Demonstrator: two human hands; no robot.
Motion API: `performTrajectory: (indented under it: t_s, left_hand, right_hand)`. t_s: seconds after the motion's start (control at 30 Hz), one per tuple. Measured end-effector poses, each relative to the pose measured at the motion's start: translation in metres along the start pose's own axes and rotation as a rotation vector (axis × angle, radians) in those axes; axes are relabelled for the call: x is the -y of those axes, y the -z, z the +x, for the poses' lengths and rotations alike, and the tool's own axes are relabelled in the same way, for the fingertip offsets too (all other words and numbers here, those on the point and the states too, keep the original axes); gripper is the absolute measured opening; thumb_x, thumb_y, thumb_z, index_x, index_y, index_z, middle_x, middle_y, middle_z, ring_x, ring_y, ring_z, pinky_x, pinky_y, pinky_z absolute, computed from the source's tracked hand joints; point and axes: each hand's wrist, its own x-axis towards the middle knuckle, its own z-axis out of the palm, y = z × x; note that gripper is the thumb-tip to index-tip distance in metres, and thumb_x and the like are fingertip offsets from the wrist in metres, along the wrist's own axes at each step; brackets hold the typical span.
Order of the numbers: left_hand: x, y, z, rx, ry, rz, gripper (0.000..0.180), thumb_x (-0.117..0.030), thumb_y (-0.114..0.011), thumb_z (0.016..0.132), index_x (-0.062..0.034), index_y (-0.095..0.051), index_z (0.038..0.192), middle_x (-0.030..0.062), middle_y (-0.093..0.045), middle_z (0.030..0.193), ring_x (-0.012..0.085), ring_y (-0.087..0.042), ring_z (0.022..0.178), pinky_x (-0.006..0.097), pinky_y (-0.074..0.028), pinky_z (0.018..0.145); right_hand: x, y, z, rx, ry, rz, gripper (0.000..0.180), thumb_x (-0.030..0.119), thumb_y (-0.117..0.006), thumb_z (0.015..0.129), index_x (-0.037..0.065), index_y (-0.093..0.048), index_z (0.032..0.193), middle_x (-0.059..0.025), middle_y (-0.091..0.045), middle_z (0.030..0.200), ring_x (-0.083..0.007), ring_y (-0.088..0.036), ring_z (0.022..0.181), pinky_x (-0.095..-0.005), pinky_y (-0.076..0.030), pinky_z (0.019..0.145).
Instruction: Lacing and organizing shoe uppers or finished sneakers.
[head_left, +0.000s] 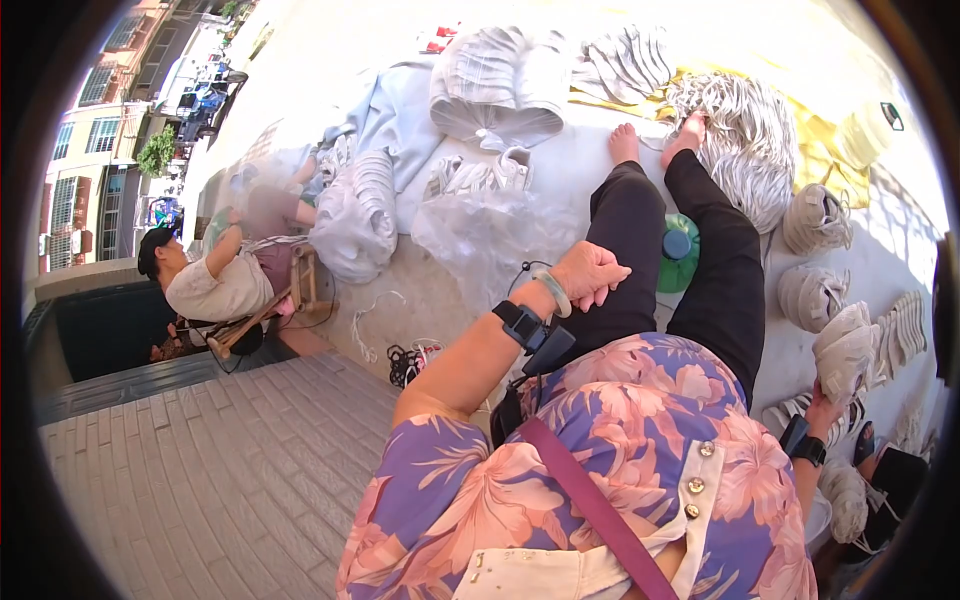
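Observation:
My left hand (585,275) is closed in a loose fist above my left thigh, and nothing shows in it. A bracelet (552,294) and a black wrist device (522,326) are on that arm. Low at the right, my right hand (822,412) is closed on a rounded bundle of whitish strips (846,348), partly hiding its lower end. More tied bundles (812,298) stand just beyond it. Flat stacks of pale strips (900,338) lie to its right. A green bottle with a blue cap (680,268) is between my legs.
Ahead lie a large wrapped stack (500,85), a heap of loose pale strips (745,140) on yellow cloth (828,150), and clear plastic (490,240). At the left another person (220,275) sits on a wooden chair (240,328) beside a plastic-wrapped roll (355,220). A brick surface (230,470) is lower left.

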Motion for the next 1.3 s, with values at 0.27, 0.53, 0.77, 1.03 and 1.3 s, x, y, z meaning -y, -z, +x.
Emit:
performTrajectory:
  t_s: [0.27, 0.53, 0.77, 1.03, 1.3]
  left_hand:
    - [0.002, 0.011, -0.029, -0.127, -0.014, 0.005, 0.028, -0.021, -0.057, 0.083, -0.0039, -0.053, 0.061, 0.0051, -0.052, 0.045, 0.0077, -0.042, 0.028, 0.018, -0.029, 0.026]
    - [-0.003, 0.01, -0.012, -0.102, 0.023, -0.006, 0.029, -0.022, -0.059, 0.082, -0.0037, -0.053, 0.059, 0.007, -0.052, 0.044, 0.0096, -0.041, 0.026, 0.019, -0.028, 0.025]
    - [0.006, 0.015, -0.017, -0.201, 0.031, 0.027, 0.03, -0.021, -0.059, 0.081, -0.003, -0.052, 0.058, 0.0074, -0.051, 0.043, 0.0095, -0.04, 0.026, 0.02, -0.028, 0.025]
    - [0.011, 0.016, -0.02, -0.25, -0.003, -0.021, 0.029, -0.019, -0.059, 0.081, -0.0045, -0.051, 0.057, 0.0081, -0.05, 0.042, 0.01, -0.039, 0.025, 0.02, -0.029, 0.024]
    - [0.025, 0.02, -0.026, -0.355, -0.025, 0.022, 0.029, -0.022, -0.058, 0.081, -0.0055, -0.049, 0.059, 0.0071, -0.049, 0.042, 0.01, -0.038, 0.025, 0.02, -0.027, 0.024]
  right_hand:
    - [0.044, -0.115, -0.055, -0.038, -0.199, 0.149, 0.032, 0.024, -0.041, 0.085, 0.003, -0.057, 0.103, -0.0069, -0.061, 0.089, -0.0188, -0.06, 0.075, -0.0304, -0.048, 0.069]
    - [0.039, -0.042, -0.113, -0.498, -0.273, 0.014, 0.018, 0.016, -0.06, 0.077, 0.006, -0.059, 0.092, -0.0048, -0.06, 0.081, -0.0168, -0.06, 0.067, -0.0303, -0.048, 0.053]
    - [-0.001, -0.015, -0.121, -0.596, -0.46, -0.103, 0.018, 0.021, -0.062, 0.076, 0.009, -0.06, 0.09, -0.0047, -0.061, 0.079, -0.0198, -0.061, 0.068, -0.032, -0.051, 0.053]
    - [-0.039, 0.012, -0.138, -0.606, -0.461, -0.136, 0.016, 0.02, -0.064, 0.074, 0.011, -0.062, 0.087, -0.0041, -0.061, 0.077, -0.0187, -0.062, 0.066, -0.0317, -0.051, 0.053]
    - [-0.059, -0.002, -0.126, -0.454, -0.214, -0.897, 0.032, 0.023, -0.064, 0.066, -0.002, -0.063, 0.087, -0.0168, -0.065, 0.084, -0.0265, -0.064, 0.076, -0.0349, -0.048, 0.066]
